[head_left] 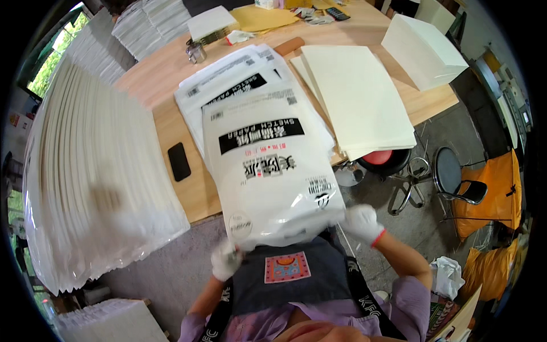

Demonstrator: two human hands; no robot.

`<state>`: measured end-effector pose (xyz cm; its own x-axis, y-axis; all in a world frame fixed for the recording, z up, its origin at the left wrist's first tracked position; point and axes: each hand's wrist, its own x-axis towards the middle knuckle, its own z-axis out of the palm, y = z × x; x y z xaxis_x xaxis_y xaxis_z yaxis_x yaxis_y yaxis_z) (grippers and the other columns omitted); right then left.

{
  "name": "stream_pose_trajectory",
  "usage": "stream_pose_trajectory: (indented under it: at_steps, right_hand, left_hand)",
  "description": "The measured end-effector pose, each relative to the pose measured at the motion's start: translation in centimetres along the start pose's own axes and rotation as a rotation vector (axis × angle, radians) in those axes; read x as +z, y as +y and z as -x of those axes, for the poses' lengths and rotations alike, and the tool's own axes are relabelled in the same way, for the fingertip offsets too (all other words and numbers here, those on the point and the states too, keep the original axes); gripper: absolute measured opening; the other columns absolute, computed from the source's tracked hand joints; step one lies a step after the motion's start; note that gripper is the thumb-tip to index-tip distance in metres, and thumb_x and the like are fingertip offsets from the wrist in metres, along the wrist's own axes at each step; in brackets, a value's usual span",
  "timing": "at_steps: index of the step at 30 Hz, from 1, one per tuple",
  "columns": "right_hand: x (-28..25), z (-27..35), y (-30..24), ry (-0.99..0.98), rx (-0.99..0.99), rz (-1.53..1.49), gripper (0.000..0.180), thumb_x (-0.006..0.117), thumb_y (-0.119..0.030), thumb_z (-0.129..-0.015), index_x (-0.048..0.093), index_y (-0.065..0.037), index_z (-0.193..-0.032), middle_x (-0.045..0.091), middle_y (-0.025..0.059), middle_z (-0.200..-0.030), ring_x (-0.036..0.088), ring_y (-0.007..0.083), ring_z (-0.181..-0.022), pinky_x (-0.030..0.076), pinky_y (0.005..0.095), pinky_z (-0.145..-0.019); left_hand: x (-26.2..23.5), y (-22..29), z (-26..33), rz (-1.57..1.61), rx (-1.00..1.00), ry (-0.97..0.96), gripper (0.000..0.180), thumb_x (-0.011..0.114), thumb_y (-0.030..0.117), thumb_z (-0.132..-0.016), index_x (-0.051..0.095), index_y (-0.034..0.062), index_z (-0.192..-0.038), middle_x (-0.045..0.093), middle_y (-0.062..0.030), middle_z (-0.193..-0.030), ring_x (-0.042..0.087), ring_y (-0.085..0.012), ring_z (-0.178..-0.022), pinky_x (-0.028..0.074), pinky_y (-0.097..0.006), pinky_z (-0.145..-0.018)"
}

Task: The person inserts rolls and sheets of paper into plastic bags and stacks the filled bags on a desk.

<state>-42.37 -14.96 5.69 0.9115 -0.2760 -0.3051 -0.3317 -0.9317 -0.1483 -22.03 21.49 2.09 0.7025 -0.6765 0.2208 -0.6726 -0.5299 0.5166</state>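
Observation:
A white plastic packet of paper (272, 171) with black printed bands lies lengthways from the wooden table (154, 80) toward my chest. My left hand (227, 260), in a white glove, grips its near left corner. My right hand (362, 222), also gloved, holds its near right corner. The packet's near end hangs past the table edge against my dark apron. Under it lies a heap of similar white packets (228, 77).
A tall leaning pile of clear bags (97, 165) fills the left. A black phone (179, 161) lies beside the packet. Cream paper sheets (356, 97) sit to the right, another block (424, 48) beyond. A stool with a red seat (379, 158) and a black chair (453, 174) stand on the floor.

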Motion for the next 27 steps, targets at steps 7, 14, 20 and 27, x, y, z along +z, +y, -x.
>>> stream_pose_trajectory:
  at_steps: [7,14,20,27]
  right_hand:
    - [-0.6,-0.2,1.1,-0.511,-0.007,-0.029,0.022,0.053,-0.021,-0.085,0.069,-0.006,-0.086,0.069,0.0150,-0.092,0.067,0.0309,-0.089,0.053,0.0430,-0.067]
    - [6.9,-9.1,3.9,0.005,0.506,-1.717,0.039,0.057,-0.031,-0.094,0.056,-0.004,-0.121,0.066,0.0108,-0.110,0.064,0.0232,-0.098,0.051,0.0336,-0.082]
    - [13.2,-12.5,0.6,0.076,0.088,-1.768,0.040,0.057,-0.019,-0.097,0.051,0.001,-0.130,0.060,0.0082,-0.122,0.060,0.0171,-0.104,0.049,0.0299,-0.087]
    - [-2.9,-18.4,-9.4,-0.319,-0.328,-2.107,0.042,0.053,-0.017,-0.096,0.047,0.001,-0.134,0.053,0.0096,-0.132,0.051,0.0178,-0.119,0.043,0.0340,-0.098]
  left_hand:
    - [1.7,-6.1,3.3,0.112,-0.094,-0.180,0.021,0.066,0.005,-0.075,0.047,0.0084,-0.068,0.048,-0.0110,-0.060,0.054,-0.0275,-0.055,0.044,-0.037,-0.052]
    - [8.9,-11.2,-0.3,0.847,-0.878,-0.231,0.034,0.063,0.030,-0.090,0.064,0.0007,-0.107,0.065,-0.0037,-0.082,0.059,-0.0146,-0.075,0.049,-0.030,-0.075]
    - [-7.8,5.5,-16.1,0.689,-0.330,-0.056,0.034,0.055,0.031,-0.097,0.065,-0.0008,-0.105,0.068,-0.0112,-0.089,0.062,-0.0140,-0.082,0.049,-0.029,-0.075]
    - [-24.6,13.0,-14.7,0.102,0.319,0.428,0.021,0.059,0.009,-0.092,0.061,0.0002,-0.111,0.064,-0.0122,-0.099,0.062,-0.0201,-0.087,0.051,-0.032,-0.076]
